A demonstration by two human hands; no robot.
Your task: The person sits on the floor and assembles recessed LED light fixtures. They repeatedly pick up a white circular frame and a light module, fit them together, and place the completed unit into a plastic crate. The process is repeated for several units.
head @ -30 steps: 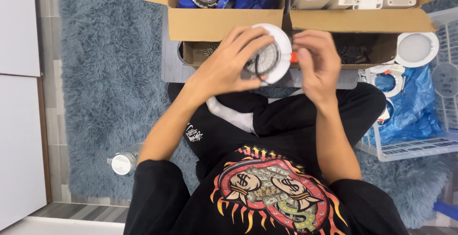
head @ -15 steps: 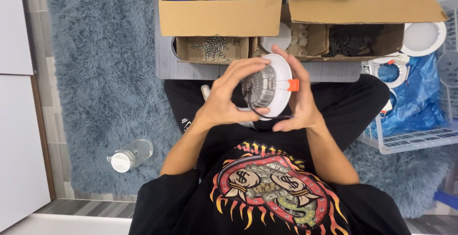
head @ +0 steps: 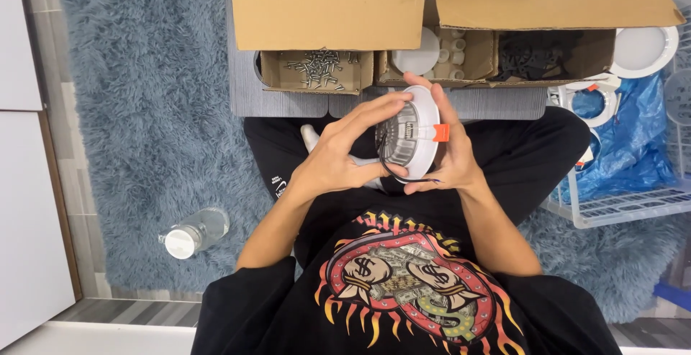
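Round white downlight fitting (head: 414, 133), held over the lap: left hand (head: 338, 157) grips its finned grey back, right hand (head: 450, 160) cups the rim. Probably light, rigid plastic; best gripped at rim, clear of orange spring clip (head: 440, 132).

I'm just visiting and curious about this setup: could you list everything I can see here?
Round light fitting: one, white rim, grey ribbed back, orange clip, held between both hands.
Large cardboard boxes: two, brown, top of view, holding blue and white parts.
Small cardboard trays: three, brown, on a grey board; the left one holds screws, the middle white parts, the right black parts.
Wire basket: one, white, right side, with a blue bag and white rings.
Bottle: one, clear with white cap, lying on the rug.
Rug: one, blue-grey, shaggy.
Left hand: on the fitting's back.
Right hand: cupping its rim.
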